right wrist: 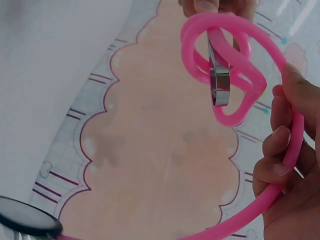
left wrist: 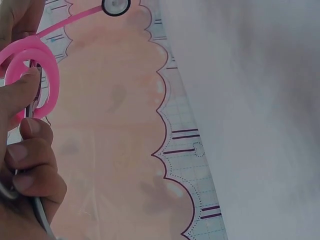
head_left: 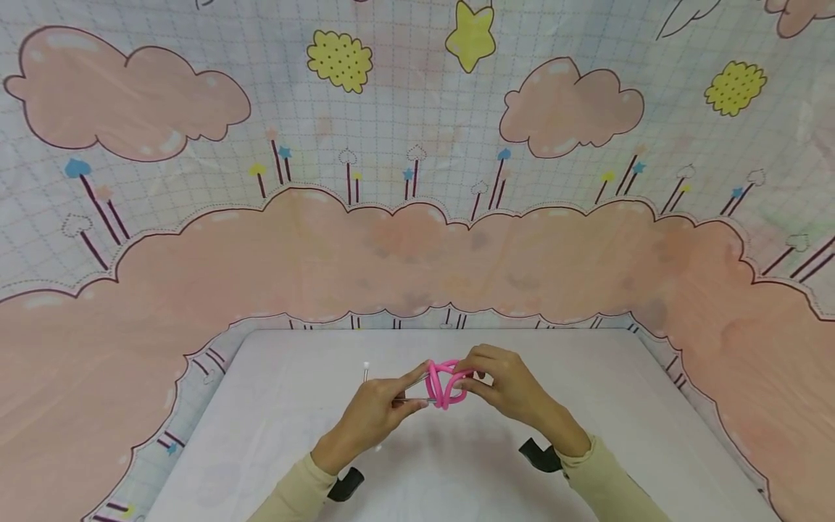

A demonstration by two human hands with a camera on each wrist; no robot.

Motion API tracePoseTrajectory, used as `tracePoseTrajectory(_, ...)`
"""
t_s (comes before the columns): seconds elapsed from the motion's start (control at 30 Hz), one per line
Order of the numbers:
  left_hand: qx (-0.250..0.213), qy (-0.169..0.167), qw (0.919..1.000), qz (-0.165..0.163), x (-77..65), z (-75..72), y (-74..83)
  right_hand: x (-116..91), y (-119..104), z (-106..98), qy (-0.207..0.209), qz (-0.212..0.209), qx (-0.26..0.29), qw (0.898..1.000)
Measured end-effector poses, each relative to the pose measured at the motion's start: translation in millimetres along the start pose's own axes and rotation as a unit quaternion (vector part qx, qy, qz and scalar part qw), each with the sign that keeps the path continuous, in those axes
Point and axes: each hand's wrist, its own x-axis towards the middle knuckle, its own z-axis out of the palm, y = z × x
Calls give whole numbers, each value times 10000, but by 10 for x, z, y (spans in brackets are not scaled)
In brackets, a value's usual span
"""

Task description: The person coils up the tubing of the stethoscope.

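Note:
A stethoscope with pink tubing (head_left: pixel 430 384) is held between both hands above the white table. Its tubing is wound in loops (right wrist: pixel 225 20) round the metal headset (right wrist: pixel 220 90). My left hand (head_left: pixel 373 412) grips the metal ear tubes, fingers curled round them in the left wrist view; one pale ear tip (head_left: pixel 366 365) sticks up beyond that hand. On the other side, my right hand (head_left: pixel 507 378) pinches the pink tube (right wrist: pixel 295 145) beside the loops. The black-rimmed chest piece (left wrist: pixel 116 6) hangs at the tube's free end, past the right hand.
A white table (head_left: pixel 261 435) lies under both hands. Behind and around it hangs a printed cloth (head_left: pixel 417 254) with clouds and stars. Black wrist devices (head_left: pixel 540 457) sit below each forearm, next to the beige sleeves (head_left: pixel 296 489).

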Motion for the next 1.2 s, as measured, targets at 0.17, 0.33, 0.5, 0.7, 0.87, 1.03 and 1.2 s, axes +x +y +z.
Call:
tracePoseTrajectory(0.17, -113, -60, 9998, 127, -6, 3, 22, 5, 46, -3, 81, 91, -58, 9999)
tracePoseTrajectory(0.33, -168, -182, 9995, 183, -15, 3, 31, 17, 84, -8, -9, -83, 124, 9999)
tracePoseTrajectory(0.5, -190, -376, 9989, 224, -39, -8, 40, 15, 111, 1, -198, -301, 257, 9990)
tracePoseTrajectory(0.7, -308, -567, 9973, 346, -52, -28, 71, 12, 146, 13, -302, -349, 480, 9978)
tracePoseTrajectory(0.87, -370, -641, 9959, 527, -58, -30, 90, 1, 197, 19, -360, -379, 724, 9960)
tracePoseTrajectory(1.03, -303, -532, 9949, 804, -50, -20, 94, 13, 237, 24, -447, -313, 870, 9947)
tracePoseTrajectory(1.2, -257, -431, 9941, 964, -45, -3, 99, 65, 160, -5, -426, -186, 1388, 9892)
